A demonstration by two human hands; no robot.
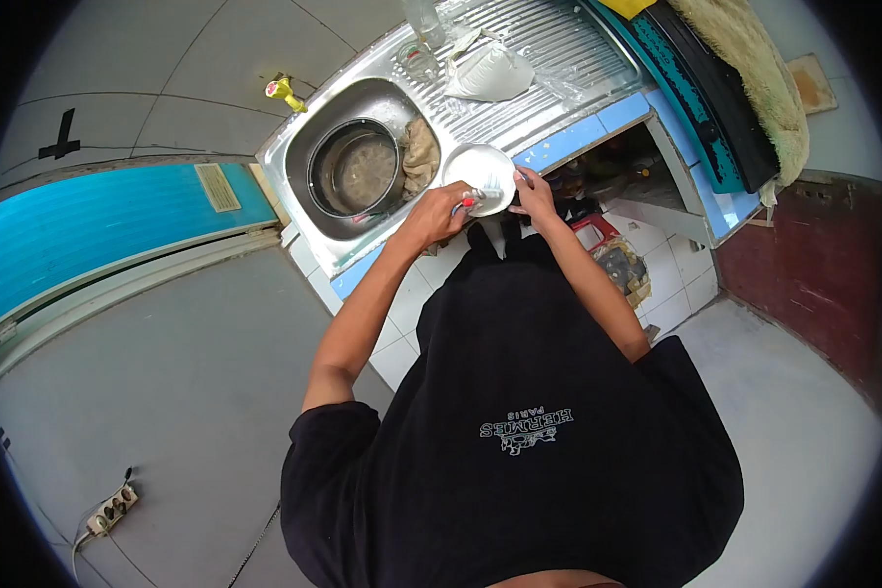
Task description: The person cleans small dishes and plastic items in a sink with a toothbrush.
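Observation:
My right hand point(536, 200) grips the near right rim of a round white bowl point(472, 165), just off the sink's front edge. My left hand point(437, 215) is closed around a small tool point(486, 194) with a red part and a pale end, which reaches over the bowl. Its exact kind is too small to tell. To the left, a round dark pan point(356, 169) sits in the steel sink basin point(316, 211). A crumpled brown cloth point(420, 157) lies in the basin, to the right of the pan.
A yellow-handled tap point(284, 92) juts from the wall behind the sink. On the ribbed drainboard point(549, 39) lie a white bag point(493, 74) and a clear glass point(422, 22). A power strip point(115, 511) rests on the floor at lower left.

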